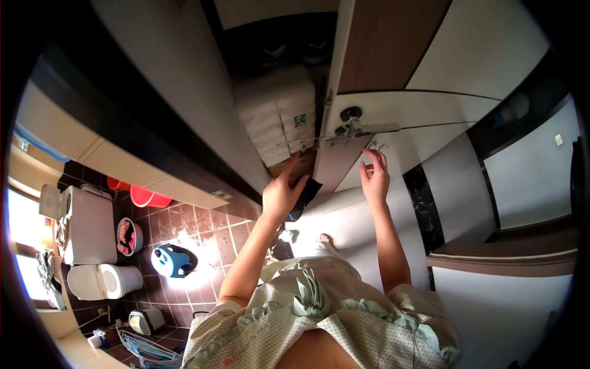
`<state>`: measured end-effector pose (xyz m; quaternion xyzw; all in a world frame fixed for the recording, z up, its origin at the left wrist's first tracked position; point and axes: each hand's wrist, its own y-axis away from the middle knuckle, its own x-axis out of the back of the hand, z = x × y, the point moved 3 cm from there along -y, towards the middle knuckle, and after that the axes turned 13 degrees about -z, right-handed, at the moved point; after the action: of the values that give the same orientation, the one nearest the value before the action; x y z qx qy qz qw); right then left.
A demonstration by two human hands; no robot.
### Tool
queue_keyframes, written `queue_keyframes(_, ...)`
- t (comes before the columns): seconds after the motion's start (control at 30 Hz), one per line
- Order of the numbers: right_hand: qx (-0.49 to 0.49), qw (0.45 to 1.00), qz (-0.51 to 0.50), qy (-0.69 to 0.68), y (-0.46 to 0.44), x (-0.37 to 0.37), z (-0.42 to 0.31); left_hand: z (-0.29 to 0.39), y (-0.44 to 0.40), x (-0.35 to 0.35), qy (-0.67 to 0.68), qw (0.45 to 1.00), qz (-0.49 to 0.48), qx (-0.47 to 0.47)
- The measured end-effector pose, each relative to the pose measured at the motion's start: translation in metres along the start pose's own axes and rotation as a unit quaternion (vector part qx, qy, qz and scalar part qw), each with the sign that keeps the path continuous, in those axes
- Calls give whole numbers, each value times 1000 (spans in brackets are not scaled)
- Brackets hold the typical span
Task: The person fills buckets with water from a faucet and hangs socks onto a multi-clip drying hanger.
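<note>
My left hand (281,195) reaches toward a cupboard opening, index finger stretched out and thumb apart. A dark object (310,192) shows just beside its thumb; I cannot tell whether they touch. My right hand (375,178) is raised in front of a pale door (418,114), its fingers loosely bent and the thumb apart. Just above both hands, a thin, pale, wiry item (332,142) stretches below the door's metal handle (369,129); its kind is unclear. Behind my left hand, a stack of white wrapped packs (276,114) with a green label fills the opening.
Dark shoes (295,52) sit on the shelf above the packs. To the left is a tiled bathroom with a toilet (117,281), a washing machine (92,224), red basins (149,197), a blue-and-white tub (171,261) and several blue hangers (144,347). A brown-edged ledge (504,261) stands right.
</note>
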<state>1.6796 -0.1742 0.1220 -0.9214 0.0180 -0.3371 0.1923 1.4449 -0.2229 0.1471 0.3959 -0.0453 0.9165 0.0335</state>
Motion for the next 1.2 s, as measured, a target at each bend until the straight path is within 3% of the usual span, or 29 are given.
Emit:
queue_keyframes(0.07, 30, 999, 18, 39, -16, 11, 21, 7, -27, -11, -19, 999, -6, 31)
queue_keyframes(0.2, -13, 995, -62, 71, -42, 20, 55, 1, -73, -36, -110, 990, 59, 61)
queue_keyframes(0.43, 24, 986, -136, 91, -67, 9, 104, -15, -98, -56, -197, 976, 41, 88)
queue_keyframes(0.67, 92, 988, -120, 13, -79, 33, 89, 9, -86, -28, -97, 990, 47, 92)
queue_keyframes(0.83, 85, 958, -272, 19, -82, 40, 71, 13, -51, -14, -40, 994, 35, 94)
queue_keyframes(0.93, 91, 936, -339, -9, -77, 39, 55, 14, -14, -9, 76, 988, -35, 128)
queue_keyframes(1.1, 85, 849, -520, -48, -58, 12, 38, 8, 51, 1, 147, 969, -66, 189)
queue_keyframes(1.2, 69, 793, -596, -104, -44, -12, 16, -4, 94, 6, 221, 955, -27, 197)
